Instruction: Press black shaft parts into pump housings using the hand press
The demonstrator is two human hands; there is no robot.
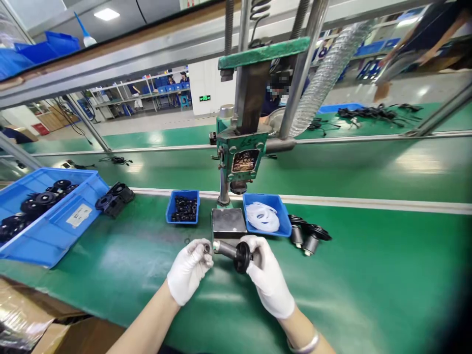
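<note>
Both hands wear white gloves. My left hand (191, 270) is closed in a pinch on a small dark ring (207, 248). Close to it on the right, my right hand (268, 275) grips a grey cylindrical part with a black round flange (242, 257); its narrow pale end points left towards the ring, and the two are apart. Just beyond the hands is the flat metal base block (229, 221) of a green press (243, 152). A small blue bin (168, 212) of little black parts stands left of the block. Right of it, another blue bin (285, 216) holds coiled white plastic strips (262, 216).
Grey cylinders with black cables (310, 243) lie right of the bins. At left, a large blue crate (83, 221) holds black round parts, with black housings (115, 199) beside it. Cardboard boxes (70, 334) stand lower left. A person (273, 101) is behind the press.
</note>
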